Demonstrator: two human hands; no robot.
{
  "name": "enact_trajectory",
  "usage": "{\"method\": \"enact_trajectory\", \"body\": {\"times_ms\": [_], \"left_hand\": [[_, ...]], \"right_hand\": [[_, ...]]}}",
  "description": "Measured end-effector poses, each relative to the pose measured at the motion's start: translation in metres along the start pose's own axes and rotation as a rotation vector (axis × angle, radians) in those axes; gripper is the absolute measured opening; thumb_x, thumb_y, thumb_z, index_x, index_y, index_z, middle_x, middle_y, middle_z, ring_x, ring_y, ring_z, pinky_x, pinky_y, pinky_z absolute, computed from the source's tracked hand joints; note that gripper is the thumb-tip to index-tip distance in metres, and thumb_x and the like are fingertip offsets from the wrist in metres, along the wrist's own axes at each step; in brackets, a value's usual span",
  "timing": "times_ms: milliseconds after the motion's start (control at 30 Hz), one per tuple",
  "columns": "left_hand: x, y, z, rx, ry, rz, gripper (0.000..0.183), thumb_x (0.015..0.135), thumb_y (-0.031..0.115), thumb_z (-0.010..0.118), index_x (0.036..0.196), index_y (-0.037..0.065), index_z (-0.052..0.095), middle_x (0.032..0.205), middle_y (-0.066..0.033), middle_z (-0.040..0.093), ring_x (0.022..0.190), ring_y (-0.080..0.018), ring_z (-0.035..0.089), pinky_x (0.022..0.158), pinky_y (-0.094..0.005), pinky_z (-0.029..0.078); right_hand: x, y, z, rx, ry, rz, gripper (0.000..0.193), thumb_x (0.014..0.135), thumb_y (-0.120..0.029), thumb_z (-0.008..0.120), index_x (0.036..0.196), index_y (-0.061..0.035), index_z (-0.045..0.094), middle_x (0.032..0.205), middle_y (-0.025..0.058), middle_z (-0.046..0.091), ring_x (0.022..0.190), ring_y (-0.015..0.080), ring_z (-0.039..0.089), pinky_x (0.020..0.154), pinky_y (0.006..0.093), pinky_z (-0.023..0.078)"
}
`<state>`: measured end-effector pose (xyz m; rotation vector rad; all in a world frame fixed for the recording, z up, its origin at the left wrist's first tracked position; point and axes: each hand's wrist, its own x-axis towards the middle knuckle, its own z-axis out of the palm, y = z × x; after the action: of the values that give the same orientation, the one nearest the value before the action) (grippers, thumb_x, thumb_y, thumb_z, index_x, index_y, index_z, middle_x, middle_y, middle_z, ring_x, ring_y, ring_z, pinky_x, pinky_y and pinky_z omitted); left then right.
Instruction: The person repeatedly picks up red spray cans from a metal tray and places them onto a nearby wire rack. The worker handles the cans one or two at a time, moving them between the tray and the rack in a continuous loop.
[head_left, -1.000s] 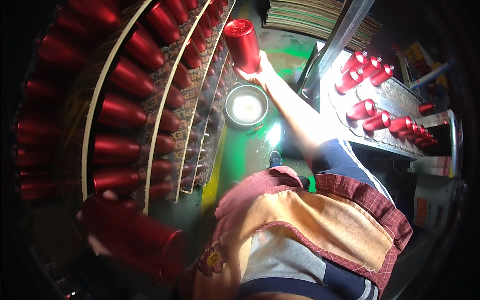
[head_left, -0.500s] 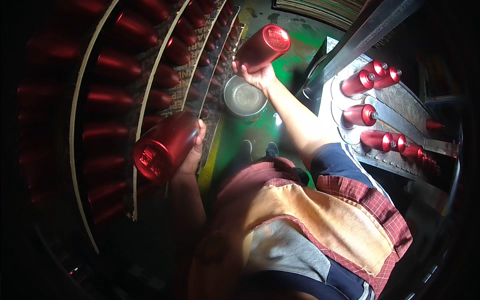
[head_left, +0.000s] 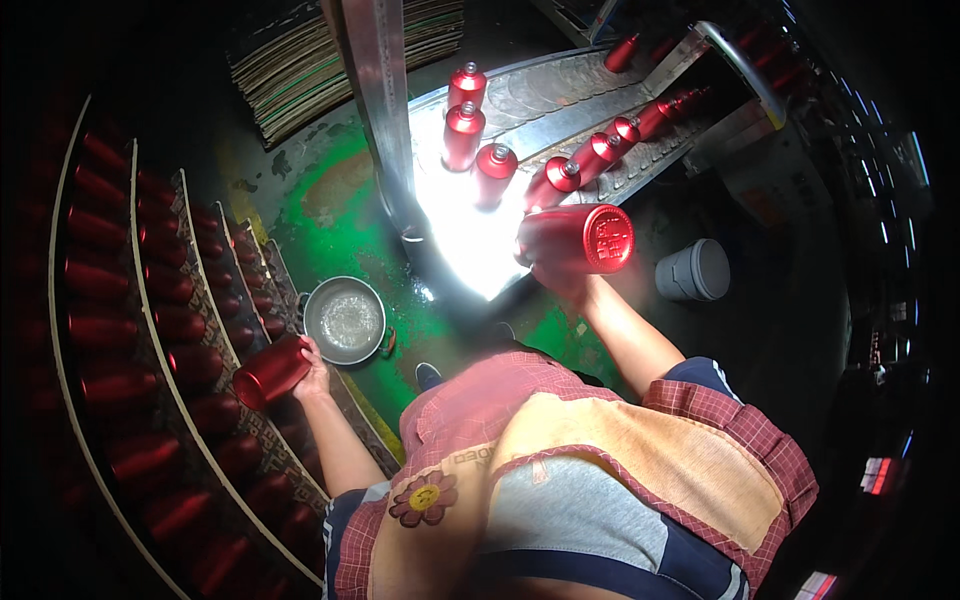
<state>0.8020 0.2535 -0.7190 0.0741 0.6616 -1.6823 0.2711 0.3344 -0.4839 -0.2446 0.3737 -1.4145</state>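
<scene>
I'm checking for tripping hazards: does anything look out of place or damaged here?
A metal pan sits on the green floor, an odd place since feet might catch it. The floor's coating also looks patchy and worn.

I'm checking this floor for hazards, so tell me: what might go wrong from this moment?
The red bottle in the right hand, base toward the camera, might knock the standing bottles beyond it. The dark red bottle in the left hand could bump the racked bottles close by. A shoe might catch the metal pan, which sits on the floor nearby.
</scene>
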Motion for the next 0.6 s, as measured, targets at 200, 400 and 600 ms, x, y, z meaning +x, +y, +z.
{"method": "enact_trajectory", "body": {"times_ms": [200,400,600], "left_hand": [[0.000,-0.022,-0.008,0.041,-0.044,0.004,0.056,0.089,0.036,0.055,0.136,0.006,0.053,0.141,-0.0198,0.050,0.131,-0.0530,0.042,0.090,-0.0688,0.051],[-0.036,-0.136,0.006,0.403,-0.375,-0.026,0.058,0.092,0.035,0.061,0.141,0.006,0.049,0.147,-0.0152,0.048,0.141,-0.0404,0.035,0.111,-0.0585,0.038],[-0.079,-0.364,0.128,1.111,-0.206,0.769,0.048,0.093,0.046,0.059,0.132,0.017,0.054,0.117,-0.0139,0.066,0.102,-0.0330,0.066,0.083,-0.0501,0.060]], "right_hand": [[-0.018,-0.154,0.007,-0.209,0.337,-0.612,0.033,0.096,-0.032,0.057,0.122,-0.0122,0.060,0.114,0.0064,0.066,0.106,0.0225,0.063,0.092,0.0410,0.054],[0.100,-0.323,0.044,-1.042,0.363,-1.051,0.049,0.082,-0.031,0.078,0.126,-0.0163,0.064,0.120,0.0068,0.061,0.113,0.0218,0.059,0.096,0.0397,0.051],[0.305,-0.325,-0.032,-1.906,0.398,-1.105,0.043,0.070,-0.022,0.082,0.110,-0.0321,0.074,0.132,0.0089,0.050,0.128,0.0310,0.041,0.105,0.0380,0.043]]}}
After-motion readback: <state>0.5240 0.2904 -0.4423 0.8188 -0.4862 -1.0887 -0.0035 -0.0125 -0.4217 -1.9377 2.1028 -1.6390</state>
